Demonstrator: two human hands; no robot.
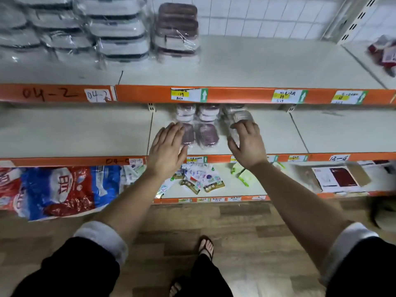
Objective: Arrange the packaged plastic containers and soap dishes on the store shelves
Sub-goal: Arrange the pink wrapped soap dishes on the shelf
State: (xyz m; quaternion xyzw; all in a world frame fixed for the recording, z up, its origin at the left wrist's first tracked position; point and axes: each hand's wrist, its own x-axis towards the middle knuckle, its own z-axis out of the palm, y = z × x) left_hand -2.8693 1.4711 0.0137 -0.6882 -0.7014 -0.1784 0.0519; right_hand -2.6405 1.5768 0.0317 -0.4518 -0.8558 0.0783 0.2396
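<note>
1. Where the upper shelf point(257, 65) runs to its left end, white containers point(120, 33) with dark bands are stacked in leaning columns, each a rounded rectangle sheathed in glossy, crinkled film.
2. Just beside them, toward the middle of that shelf, a narrower stack of mauve-lidded containers point(177, 31) is wrapped in the same film.
3. The left hand point(169, 144) is held flat, its straight fingers laid against the left side of a mauve soap dish pack point(189, 136) near the front edge of the middle shelf point(75, 133).
4. The right hand point(248, 142) is curled over a clear wrapped pack point(240, 116), with the thumb spread, at the right end of the row.
5. Between the hands an oval soap dish point(209, 135) is laid flat, with pale stacked dishes point(209, 111) ranged behind it.
</note>
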